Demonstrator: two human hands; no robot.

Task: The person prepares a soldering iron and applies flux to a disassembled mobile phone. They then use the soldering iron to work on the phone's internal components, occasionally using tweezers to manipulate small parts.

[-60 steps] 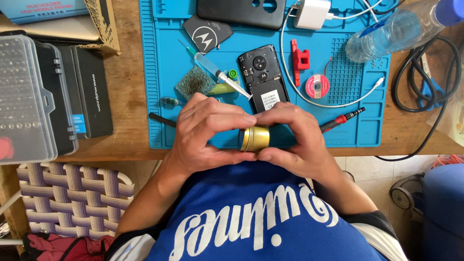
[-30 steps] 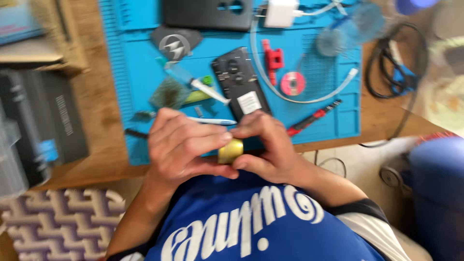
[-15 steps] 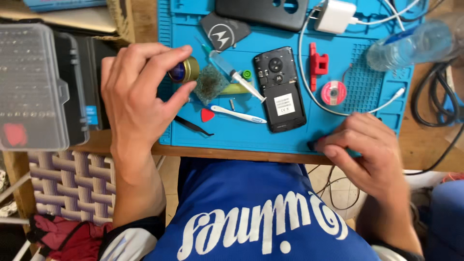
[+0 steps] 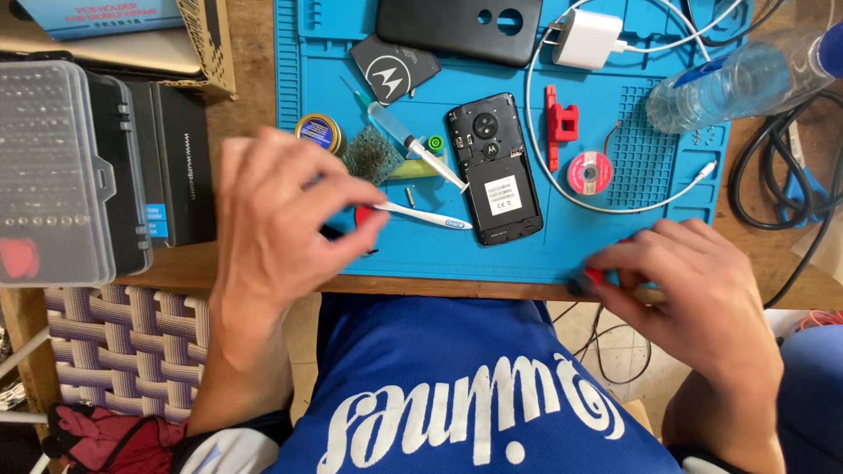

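Observation:
My left hand (image 4: pixel 281 219) hovers over the left part of the blue work mat (image 4: pixel 615 237) with fingers apart and nothing in it. Beyond its fingers a small round brass tin (image 4: pixel 318 132) stands on the mat. A white toothbrush (image 4: pixel 426 216) and a small red pick (image 4: pixel 363 213) lie at its fingertips. My right hand (image 4: pixel 694 290) rests at the mat's front edge, fingertips pinched on a red-and-black screwdriver (image 4: pixel 590 279). A black phone (image 4: pixel 492 167) with its back removed lies in the middle of the mat.
A grey bit case (image 4: pixel 53 175) and a black box (image 4: pixel 176 167) sit at the left. On the mat are a syringe (image 4: pixel 404 132), a green pad (image 4: pixel 373 154), a red tool (image 4: pixel 559 123), a pink spool (image 4: pixel 588 171), a white charger (image 4: pixel 587 37) and a back cover (image 4: pixel 457 26). A water bottle (image 4: pixel 738 83) and black cables (image 4: pixel 781 175) lie at the right.
Both hands held the brass tin together; my left hand carried it to the mat, let it go and drew back. My right hand dropped to the mat's edge and closed on the screwdriver.

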